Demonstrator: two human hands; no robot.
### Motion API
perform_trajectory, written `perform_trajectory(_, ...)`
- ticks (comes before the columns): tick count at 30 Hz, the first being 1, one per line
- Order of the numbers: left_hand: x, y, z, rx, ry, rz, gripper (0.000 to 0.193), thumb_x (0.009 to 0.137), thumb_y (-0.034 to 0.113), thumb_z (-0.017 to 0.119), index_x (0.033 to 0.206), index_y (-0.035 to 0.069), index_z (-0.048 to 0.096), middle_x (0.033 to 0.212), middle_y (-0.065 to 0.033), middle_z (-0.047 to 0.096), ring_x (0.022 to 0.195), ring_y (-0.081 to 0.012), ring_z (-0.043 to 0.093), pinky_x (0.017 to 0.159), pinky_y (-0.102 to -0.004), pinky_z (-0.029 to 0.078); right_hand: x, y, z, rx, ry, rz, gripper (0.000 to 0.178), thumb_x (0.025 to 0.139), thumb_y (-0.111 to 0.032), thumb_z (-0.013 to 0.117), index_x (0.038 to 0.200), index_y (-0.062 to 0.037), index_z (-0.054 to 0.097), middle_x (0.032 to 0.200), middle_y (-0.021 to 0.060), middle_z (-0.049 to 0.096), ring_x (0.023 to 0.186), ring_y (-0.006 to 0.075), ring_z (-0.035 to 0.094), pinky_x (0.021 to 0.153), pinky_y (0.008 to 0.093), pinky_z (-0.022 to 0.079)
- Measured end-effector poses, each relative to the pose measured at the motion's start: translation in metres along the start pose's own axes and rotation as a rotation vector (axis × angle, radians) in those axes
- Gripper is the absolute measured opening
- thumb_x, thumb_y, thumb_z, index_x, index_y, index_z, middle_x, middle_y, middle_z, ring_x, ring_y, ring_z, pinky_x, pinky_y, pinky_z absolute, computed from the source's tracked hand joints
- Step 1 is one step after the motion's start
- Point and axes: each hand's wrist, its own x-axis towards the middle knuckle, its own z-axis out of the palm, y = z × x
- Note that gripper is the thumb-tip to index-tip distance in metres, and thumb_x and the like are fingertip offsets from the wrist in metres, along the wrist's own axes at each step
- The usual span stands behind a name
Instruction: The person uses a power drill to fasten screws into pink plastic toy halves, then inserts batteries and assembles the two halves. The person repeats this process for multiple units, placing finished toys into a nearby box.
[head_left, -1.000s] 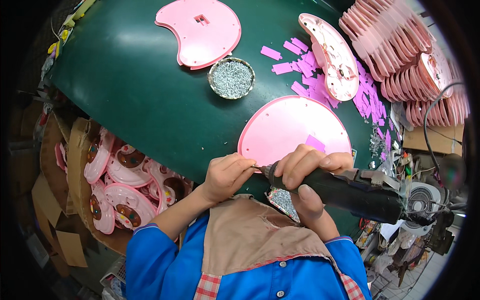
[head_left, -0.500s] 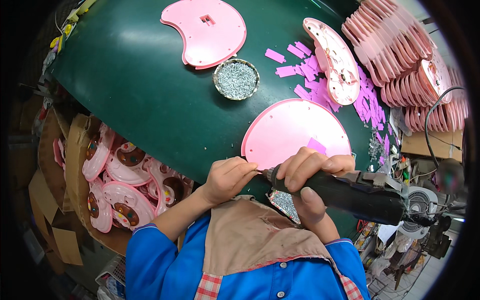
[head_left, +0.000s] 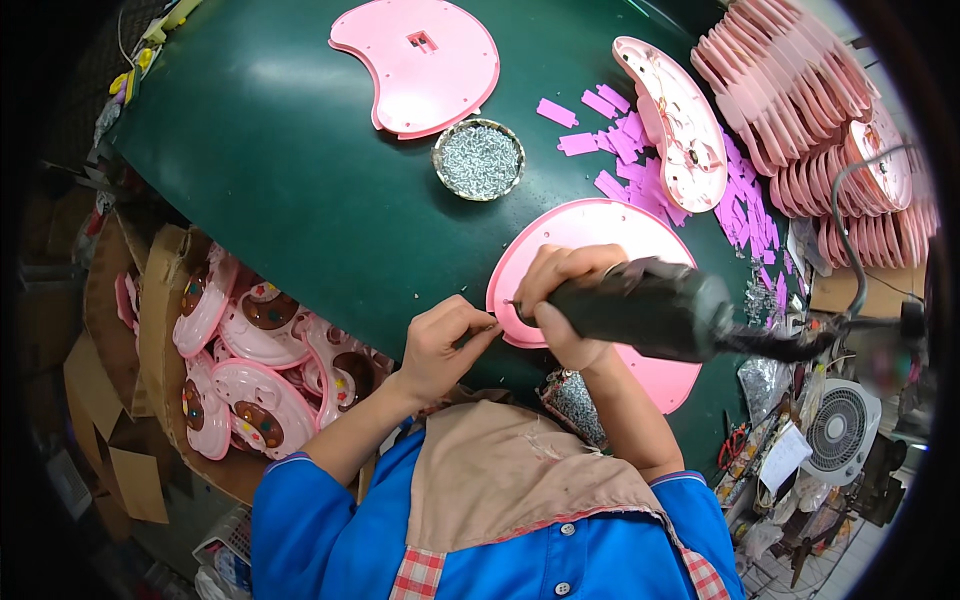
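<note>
My right hand (head_left: 568, 300) is wrapped round a black electric screwdriver (head_left: 650, 308). Its tip meets the left rim of a pink curved panel (head_left: 590, 217) lying flat on the green table. Just beside that rim, the thumb and forefinger of my left hand (head_left: 442, 338) are pinched together; anything between them is too small to make out. Beyond the panel stands a round bowl (head_left: 438, 170) filled with small silver screws (head_left: 483, 160). More small silver pieces (head_left: 574, 402) lie in a container by the apron, partly behind my right forearm.
Another pink panel (head_left: 425, 70) lies at the far side. To the right are a pink shell with wiring (head_left: 690, 150), scattered purple tabs (head_left: 625, 140) and stacked pink shells (head_left: 790, 80). A cardboard box (head_left: 165, 330) of decorated pink parts stands left. A cable (head_left: 845, 220) trails from the screwdriver.
The screwdriver has moved from near my left fingertips, at the table's near side, up and left onto the panel's rim. My left hand has drawn apart from its tip.
</note>
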Motion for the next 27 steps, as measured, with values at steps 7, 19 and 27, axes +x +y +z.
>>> perform_trajectory(7, 0.003, 0.004, 0.009, 0.001, -0.028, 0.058, 0.020, 0.078, -0.003, 0.082, 0.097, 0.002, 0.076, 0.078, -0.0088, 0.066, 0.066, -0.0195, 0.062, 0.056, -0.0306, 0.047, -0.010, -0.038, -0.006, 0.352, 0.201, -0.036, 0.049, 0.090, 0.000, 0.064, 0.128, -0.0118, 0.037, 0.076, 0.0087, 0.062, 0.068, 0.0207, 0.059, 0.069, 0.0354, 0.057)
perform_trajectory(19, -0.002, -0.021, -0.020, 0.263, 0.015, -0.106, 0.048, 0.076, 0.029, 0.090, 0.096, 0.006, 0.054, 0.083, -0.0088, 0.054, 0.066, -0.0230, 0.054, 0.058, -0.0345, 0.044, -0.046, -0.060, -0.025, 0.055, 0.318, -0.009, 0.048, 0.093, -0.019, 0.074, 0.127, -0.0113, 0.041, 0.074, 0.0092, 0.060, 0.067, 0.0207, 0.057, 0.064, 0.0360, 0.055)
perform_trajectory(27, 0.035, -0.065, -0.007, 0.786, -0.295, 0.261, 0.018, 0.085, 0.016, 0.071, 0.078, 0.008, 0.055, 0.077, -0.0076, 0.049, 0.073, -0.0273, 0.053, 0.066, -0.0409, 0.041, -0.062, -0.054, -0.049, -0.041, 0.340, -0.055, 0.047, 0.087, -0.003, 0.068, 0.124, -0.0080, 0.040, 0.073, 0.0088, 0.061, 0.067, 0.0200, 0.058, 0.064, 0.0356, 0.056)
